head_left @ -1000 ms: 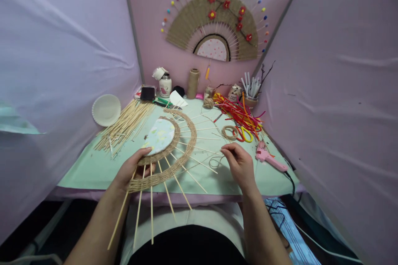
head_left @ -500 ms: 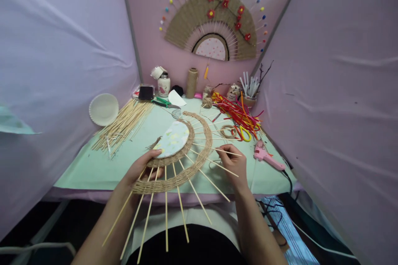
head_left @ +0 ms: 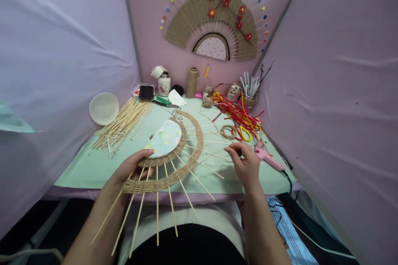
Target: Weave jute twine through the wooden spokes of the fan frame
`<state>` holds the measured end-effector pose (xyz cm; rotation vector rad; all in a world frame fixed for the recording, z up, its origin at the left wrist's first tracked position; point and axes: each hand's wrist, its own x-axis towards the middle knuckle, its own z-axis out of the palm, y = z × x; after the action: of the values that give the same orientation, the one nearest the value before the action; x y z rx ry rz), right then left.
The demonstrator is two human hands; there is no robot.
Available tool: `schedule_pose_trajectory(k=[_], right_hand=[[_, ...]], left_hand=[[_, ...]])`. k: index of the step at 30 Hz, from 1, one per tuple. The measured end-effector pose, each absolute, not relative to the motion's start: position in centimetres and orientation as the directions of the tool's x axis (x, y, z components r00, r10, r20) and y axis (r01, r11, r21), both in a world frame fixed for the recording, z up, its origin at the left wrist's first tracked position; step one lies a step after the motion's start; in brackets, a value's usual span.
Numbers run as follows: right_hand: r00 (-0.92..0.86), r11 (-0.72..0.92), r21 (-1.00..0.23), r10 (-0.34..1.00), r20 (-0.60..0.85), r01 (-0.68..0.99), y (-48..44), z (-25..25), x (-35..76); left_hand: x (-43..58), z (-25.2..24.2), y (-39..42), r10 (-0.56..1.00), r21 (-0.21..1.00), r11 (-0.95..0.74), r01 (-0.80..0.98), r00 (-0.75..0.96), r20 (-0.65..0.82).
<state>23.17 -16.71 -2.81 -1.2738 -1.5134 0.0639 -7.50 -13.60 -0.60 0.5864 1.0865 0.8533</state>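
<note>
Half-hidden left hand [head_left: 129, 169] under fan [head_left: 194, 149], right fingers [head_left: 235, 149] pinching faint twine [head_left: 229, 160]

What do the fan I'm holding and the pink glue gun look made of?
Fan: pale straight sticks, probably bamboo or wood, woven with rough tan twine, likely jute, matte and fibrous. Glue gun: smooth pink moulded body, apparently plastic.

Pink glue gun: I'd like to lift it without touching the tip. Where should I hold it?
Probably by the handle of the pink glue gun, reaching from the near side with the right hand: it lies flat, handle end toward the person, where the cord leaves.
</note>
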Motion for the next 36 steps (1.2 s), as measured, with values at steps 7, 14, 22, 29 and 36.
schedule_pose_trajectory(k=[7, 14, 22, 29, 36], right_hand=[[0.120, 0.449, -0.588, 0.719, 0.685, 0.672, -17.0, -2.0, 24.8], [0.364, 0.273, -0.894, 0.840, 0.401, 0.355, -15.7, -3.8, 23.0], [0.295, 0.133, -0.815, 0.954, -0.049, -0.564, -13.5, -5.1, 17.6], [-0.034, -0.113, -0.722, 0.992, -0.124, -0.683, -11.6, -3.3, 17.7], [0.137, -0.047, -0.788, 0.977, -0.164, -0.615, -11.7, -4.3, 17.7]], left_hand=[[-8.8, -1.2, -13.2, 0.838, 0.782, 0.543, -0.305, 0.134, -0.530], [-9.0, -2.7, -13.0, 0.820, 0.780, 0.562, -0.276, 0.313, -0.480], [-5.5, -2.5, -13.5, 0.783, 0.769, 0.592, -0.242, 0.397, -0.478], [-3.8, -3.8, -13.0, 0.788, 0.797, 0.561, -0.222, 0.438, -0.433], [-6.1, -1.0, -13.5, 0.823, 0.929, 0.218, 0.300, 0.454, -0.340]])
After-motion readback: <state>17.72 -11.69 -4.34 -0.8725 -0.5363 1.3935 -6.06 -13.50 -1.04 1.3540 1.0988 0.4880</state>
